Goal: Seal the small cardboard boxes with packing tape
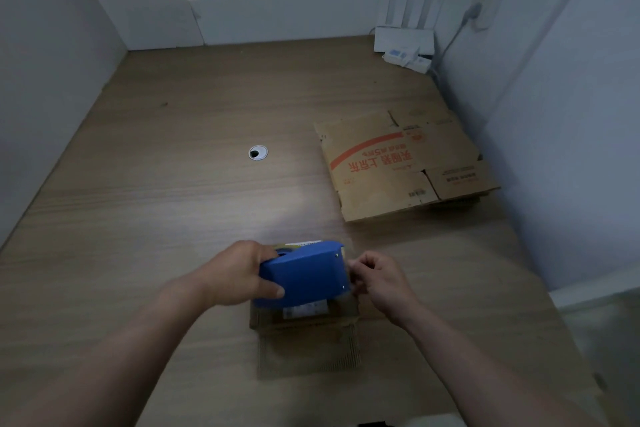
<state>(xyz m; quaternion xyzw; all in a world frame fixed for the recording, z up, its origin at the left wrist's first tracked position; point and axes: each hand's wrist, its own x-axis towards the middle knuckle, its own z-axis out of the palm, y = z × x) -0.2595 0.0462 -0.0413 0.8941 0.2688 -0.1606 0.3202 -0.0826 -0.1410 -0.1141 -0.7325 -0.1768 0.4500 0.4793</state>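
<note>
Blue tape dispenser [304, 274] held over a small box [304, 322] on the table [173, 184].
It is gripped by the left hand [239, 274], its end pinched by the right hand [381, 279]; the box label [304, 309] is unreadable, and red Chinese print is borne by the flattened carton [398, 163].

**Person's arms and hands, head view.** Left forearm [121, 357]: bare along its whole visible length, broad at the lower left edge and narrowing to the wrist. Left hand [239, 274]: bare, with a wide, smooth back and one short, rounded thumbnail [280, 293] showing. Right forearm [491, 381]: also bare, tapering from the lower right edge to the wrist. Right hand [381, 282]: bare, with a row of knuckles and faint ridges across its back. The dim light and soft focus hide finer surface detail on both arms.
</note>
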